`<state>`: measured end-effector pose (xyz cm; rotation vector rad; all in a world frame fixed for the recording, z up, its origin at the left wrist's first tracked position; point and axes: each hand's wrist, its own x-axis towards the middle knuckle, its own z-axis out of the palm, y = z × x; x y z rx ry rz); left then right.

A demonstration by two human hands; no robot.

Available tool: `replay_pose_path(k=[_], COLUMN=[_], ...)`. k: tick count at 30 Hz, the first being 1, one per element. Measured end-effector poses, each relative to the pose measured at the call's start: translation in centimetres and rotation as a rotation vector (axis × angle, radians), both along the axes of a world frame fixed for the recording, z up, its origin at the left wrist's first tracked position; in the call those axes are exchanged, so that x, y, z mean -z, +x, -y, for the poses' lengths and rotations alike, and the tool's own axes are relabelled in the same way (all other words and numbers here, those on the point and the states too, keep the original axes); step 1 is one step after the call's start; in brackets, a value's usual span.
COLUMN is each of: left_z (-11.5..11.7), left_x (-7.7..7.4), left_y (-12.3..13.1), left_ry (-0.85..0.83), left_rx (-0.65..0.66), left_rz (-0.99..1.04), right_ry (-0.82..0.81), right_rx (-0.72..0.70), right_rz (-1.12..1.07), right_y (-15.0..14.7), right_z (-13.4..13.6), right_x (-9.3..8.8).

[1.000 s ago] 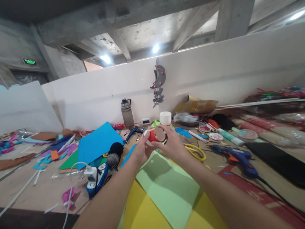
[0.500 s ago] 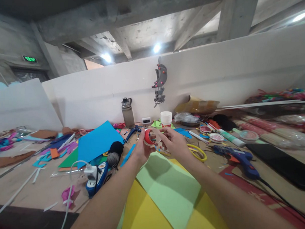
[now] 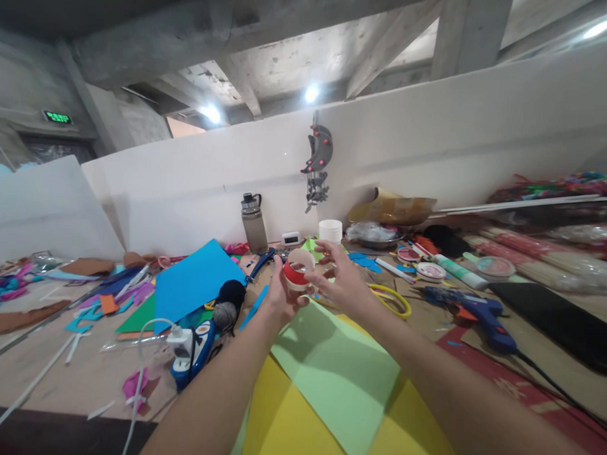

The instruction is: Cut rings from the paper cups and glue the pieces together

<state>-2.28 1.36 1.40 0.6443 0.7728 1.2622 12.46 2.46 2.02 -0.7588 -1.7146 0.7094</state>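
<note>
My left hand (image 3: pixel 277 294) is closed around a small paper cup (image 3: pixel 296 275) with a red band and a pale, open top tilted partly toward me. Beside the cup on the right, my right hand (image 3: pixel 339 278) has its fingers spread apart. Its thumb and lower fingers are close to the cup's side; whether they touch it I cannot tell. Below both hands lie light green paper (image 3: pixel 336 368) and yellow paper (image 3: pixel 287 416). Just behind them stands a stack of white paper cups (image 3: pixel 330 230).
Blue sheets (image 3: pixel 197 277), a power strip (image 3: pixel 192 356) and black yarn (image 3: pixel 231 293) lie left. On the right are a yellow ring (image 3: pixel 395 302), a glue gun (image 3: pixel 472 313) and a black phone-like slab (image 3: pixel 554 322). A bottle (image 3: pixel 254 226) stands by the white partition.
The cup has turned in my left hand, its opening now facing more upward. My right fingers, which were pinching at its rim, have spread and come off the rim.
</note>
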Motion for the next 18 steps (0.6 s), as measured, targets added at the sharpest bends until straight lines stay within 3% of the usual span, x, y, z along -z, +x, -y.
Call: replay_pose_path(k=[7, 14, 18], left_z=[0.0, -0.3, 0.4], left_x=[0.5, 0.6, -0.2], left_y=[0.2, 0.8, 0.8], left_ry=[0.026, 0.316, 0.51], left_rx=[0.112, -0.121, -0.215], left_rz=[-0.02, -0.126, -0.352], right_ry=[0.016, 0.045, 0.084], right_rx=[-0.019, 0.151, 0.204], right_rz=[0.121, 0.178, 0.247], right_y=[-0.5, -0.3, -0.2], right_z=[-0.3, -1.0, -1.3], right_x=[0.6, 0.9, 1.1])
